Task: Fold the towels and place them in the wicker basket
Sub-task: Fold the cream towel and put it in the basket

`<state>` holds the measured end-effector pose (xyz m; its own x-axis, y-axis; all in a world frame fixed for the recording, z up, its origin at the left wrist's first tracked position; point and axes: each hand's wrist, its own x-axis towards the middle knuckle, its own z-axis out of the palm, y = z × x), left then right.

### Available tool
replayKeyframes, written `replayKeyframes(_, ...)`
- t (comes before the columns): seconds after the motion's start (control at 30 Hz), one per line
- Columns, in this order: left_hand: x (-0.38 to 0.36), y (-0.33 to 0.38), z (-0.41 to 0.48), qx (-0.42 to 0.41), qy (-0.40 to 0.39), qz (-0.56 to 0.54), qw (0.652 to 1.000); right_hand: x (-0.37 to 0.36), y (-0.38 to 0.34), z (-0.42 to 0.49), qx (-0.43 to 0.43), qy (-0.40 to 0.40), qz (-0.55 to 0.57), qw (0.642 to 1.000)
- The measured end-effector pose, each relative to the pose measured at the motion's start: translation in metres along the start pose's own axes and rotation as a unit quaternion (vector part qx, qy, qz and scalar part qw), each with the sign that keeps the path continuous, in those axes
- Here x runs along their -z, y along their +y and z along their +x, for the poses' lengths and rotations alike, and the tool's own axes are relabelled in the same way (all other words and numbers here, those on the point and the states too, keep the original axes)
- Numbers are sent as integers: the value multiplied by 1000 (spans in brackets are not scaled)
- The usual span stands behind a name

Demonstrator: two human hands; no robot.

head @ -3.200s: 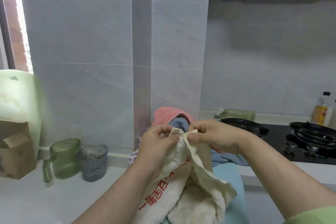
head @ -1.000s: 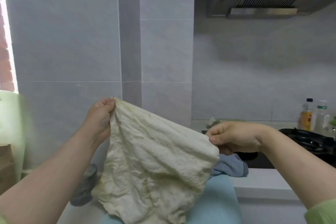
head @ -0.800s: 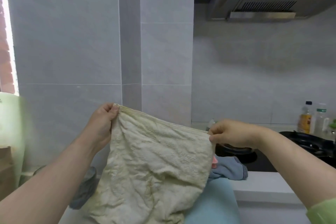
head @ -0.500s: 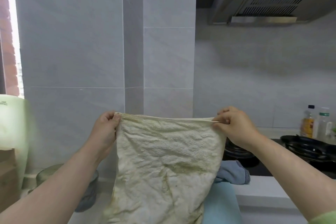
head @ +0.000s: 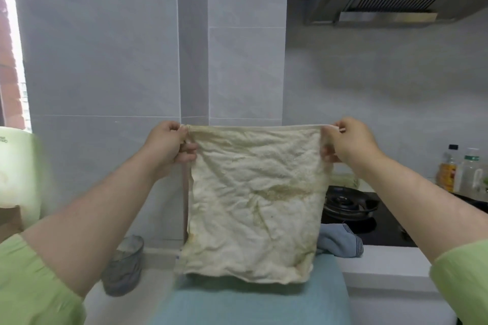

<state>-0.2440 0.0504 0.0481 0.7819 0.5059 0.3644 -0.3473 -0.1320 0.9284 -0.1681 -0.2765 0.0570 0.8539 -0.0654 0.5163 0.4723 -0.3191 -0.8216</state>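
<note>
Both hands, the left hand (head: 169, 146) and the right hand (head: 348, 144), pinch the top corners of the cream towel (head: 253, 200); if one pinch loosens, that corner may drop and spoil the fold.

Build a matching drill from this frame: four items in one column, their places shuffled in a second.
Items
1. cream towel
2. striped blue towel
3. grey cup
4. amber bottle

Places
A. far right, beyond the stove
B. in the air, top corners pinched by the left hand and right hand
C. on the counter, lower left of the view
D. lying at the stove's near edge, just right of the cream towel

Pairs: 1-B, 2-D, 3-C, 4-A
</note>
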Motion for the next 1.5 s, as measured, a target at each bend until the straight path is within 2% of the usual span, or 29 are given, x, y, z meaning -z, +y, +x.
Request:
replayKeyframes(0.13, 8, 10, -10, -52, -20, -47, 997, 13, -1, -1, 36, 21, 90, 995)
replayKeyframes(0.27, 28, -13, -50, -64, -52, -78, 994, 28, 13, -36, 15, -61, 171, 983)
replayKeyframes(0.47, 68, -82, -124, -6, -70, -18, 997, 41, 56, -94, -58, -248, 111, 961)
replayKeyframes(0.57, 82, -106, -161, 15, -109, 70, 991, 48, 72, -125, -66, -317, 69, 944)
replayKeyframes(0.63, 86, -113, -184, 27, -130, 76, 988, 54, 77, -149, -57, -347, 42, 935)
replayKeyframes(0.77, 82, -124, -214, 73, -117, -7, 990, 63, 93, -187, -97, -388, 61, 915)
replayKeyframes(0.87, 84, -143, -221, 100, -100, 72, 987, 58, 111, -203, -179, -386, 123, 897)
replayKeyframes(0.97, 83, -159, -220, 89, -88, 176, 976, 41, 123, -207, -220, -321, 100, 916)
replayKeyframes(1.07, 70, -171, -214, 91, -73, 315, 942, 16, 137, -202, -225, -281, 31, 932)
replayKeyframes(1.17, 57, -176, -203, 74, -91, 457, 882, -3, 145, -196, -229, -314, -27, 921)
replayKeyframes(1.23, 49, -174, -195, 42, -93, 529, 842, -13, 149, -187, -271, -304, -3, 913)
replayKeyframes(1.3, 39, -173, -190, 2, -107, 614, 782, -22, 162, -167, -292, -218, 8, 931)
replayKeyframes(1.37, 29, -174, -189, -13, -119, 672, 730, -30, 177, -146, -238, -150, -55, 958)
replayKeyframes(1.4, 26, -176, -190, -22, -127, 700, 702, -32, 182, -139, -189, -169, -103, 962)
replayKeyframes(1.47, 25, -183, -185, -105, -125, 726, 669, -39, 188, -129, -103, -282, -182, 936)
replayKeyframes(1.5, 25, -189, -180, -166, -128, 707, 676, -42, 191, -124, -77, -318, -208, 922)
